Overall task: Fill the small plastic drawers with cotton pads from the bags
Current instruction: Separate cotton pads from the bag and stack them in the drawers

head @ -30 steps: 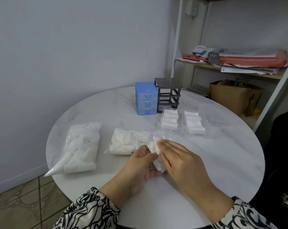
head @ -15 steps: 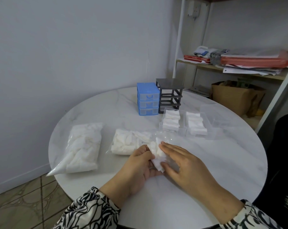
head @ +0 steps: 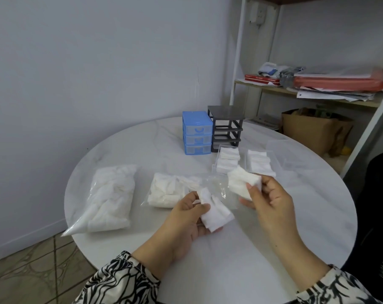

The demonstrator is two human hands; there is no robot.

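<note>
My left hand [head: 184,218] holds a small stack of white cotton pads [head: 215,212] just above the table. My right hand [head: 267,200] pinches a second bunch of pads [head: 241,181], lifted up and to the right. Behind my hands lies an open clear bag of pads [head: 170,189]. A fuller bag [head: 111,196] lies to the left. Two clear drawers holding pads [head: 228,159] [head: 259,162] stand on the table, with an empty clear drawer [head: 293,154] beside them. A blue drawer unit [head: 197,132] and an empty black drawer frame [head: 226,128] stand at the back.
The round white marble table [head: 296,216] has its edge close on the left and right. A shelf with papers and books [head: 317,84] and a brown paper bag [head: 313,130] stand behind on the right. Tiled floor shows bottom left.
Both hands held one bundle of pads together; now they have separated it. My right hand has lifted away to the right with part of it, and my left keeps the rest.
</note>
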